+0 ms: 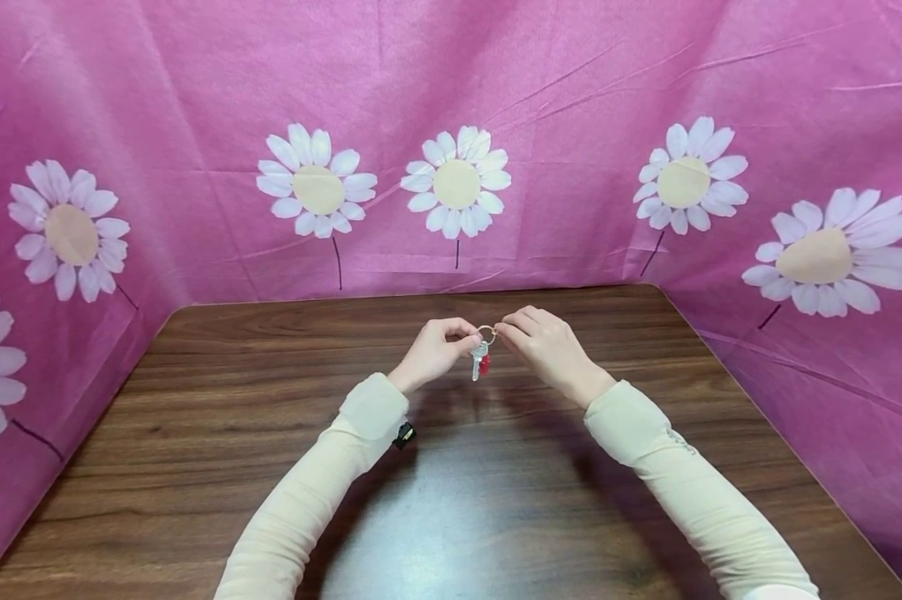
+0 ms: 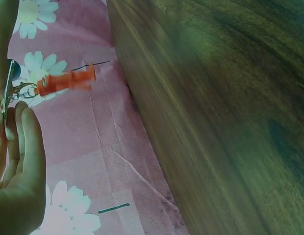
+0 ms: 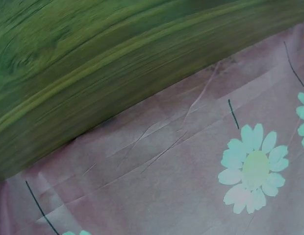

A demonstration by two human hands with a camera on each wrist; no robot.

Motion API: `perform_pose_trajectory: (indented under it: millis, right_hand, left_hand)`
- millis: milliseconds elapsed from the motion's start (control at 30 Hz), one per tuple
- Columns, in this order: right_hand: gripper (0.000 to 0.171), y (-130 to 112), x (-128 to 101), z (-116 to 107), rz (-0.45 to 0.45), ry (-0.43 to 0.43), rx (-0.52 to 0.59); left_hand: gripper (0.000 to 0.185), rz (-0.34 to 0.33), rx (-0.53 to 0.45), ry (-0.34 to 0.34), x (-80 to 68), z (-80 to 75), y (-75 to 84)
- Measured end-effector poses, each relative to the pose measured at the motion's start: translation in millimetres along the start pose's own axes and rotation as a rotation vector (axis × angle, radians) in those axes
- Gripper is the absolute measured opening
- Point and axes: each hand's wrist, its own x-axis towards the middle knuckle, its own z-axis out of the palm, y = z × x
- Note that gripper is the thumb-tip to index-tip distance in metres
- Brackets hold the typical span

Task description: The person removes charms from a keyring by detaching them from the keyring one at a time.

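Observation:
Above the far middle of the wooden table (image 1: pixel 451 500), both hands hold a metal key ring (image 1: pixel 486 331) between them. My left hand (image 1: pixel 438 347) pinches the ring from the left, my right hand (image 1: pixel 543 340) from the right. A silver key (image 1: pixel 477 362) and a small red tag (image 1: pixel 484 364) hang down from the ring. In the left wrist view the red tag (image 2: pixel 66 81) sticks out sideways from the ring (image 2: pixel 22 91), with the fingers (image 2: pixel 24 142) of my left hand curled below it. The right wrist view shows no hand, only the table and cloth.
A pink cloth (image 1: pixel 451 125) printed with white daisies hangs round the table on the back, left and right. Both sleeves are cream; a small black clip (image 1: pixel 403 435) sits at the left cuff. The dark wood runs bare toward the near edge.

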Motion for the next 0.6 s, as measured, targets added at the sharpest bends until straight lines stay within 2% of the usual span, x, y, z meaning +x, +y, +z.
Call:
perform_pose_trajectory:
  millis: [133,233,467,600]
  right_hand:
    - [0.013,3,-2,-1,-0.068,0.012,-0.019]
    - [0.012,4,-3,0,-0.066,0.009,0.004]
    - [0.012,2,-1,0,0.084,-0.035,0.214]
    - [0.01,-1,1,-3,0.177,-0.113,0.325]
  left_hand:
    - [0.016,0.011,0.001,-0.025,6.4,2.0,-14.6]
    - [0.014,0.011,-0.013,-0.038,11.2,2.7,-25.6]
    - [0.011,-0.002,-0.071,-0.06,12.8,2.7,-29.5]
    - [0.014,-0.018,-0.121,-0.079,12.8,4.9,-28.7]
